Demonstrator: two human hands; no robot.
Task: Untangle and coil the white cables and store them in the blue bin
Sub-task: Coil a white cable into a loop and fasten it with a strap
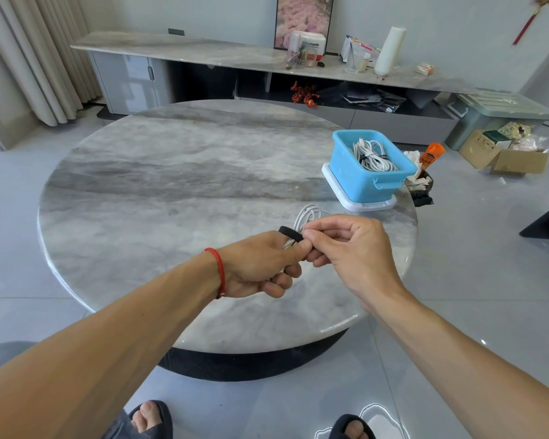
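Both hands meet above the near right part of the round marble table. The left hand, with a red cord bracelet at the wrist, grips a coiled white cable in curled fingers; the coil's loops rise beyond the knuckles. The right hand pinches a black strap at the coil with thumb and forefinger, the other fingers curled in. Whether the strap is fully wrapped cannot be told, as the fingers hide that spot.

The blue bin stands near the table's right edge on a white lid, apart from the hands. Inside it lie bundled white cables tied with dark straps.

Just off the table beyond the bin, crumpled paper and an orange packet show. A long marble sideboard runs along the far wall, carrying a white roll and small clutter. A cardboard box sits on the floor at right.
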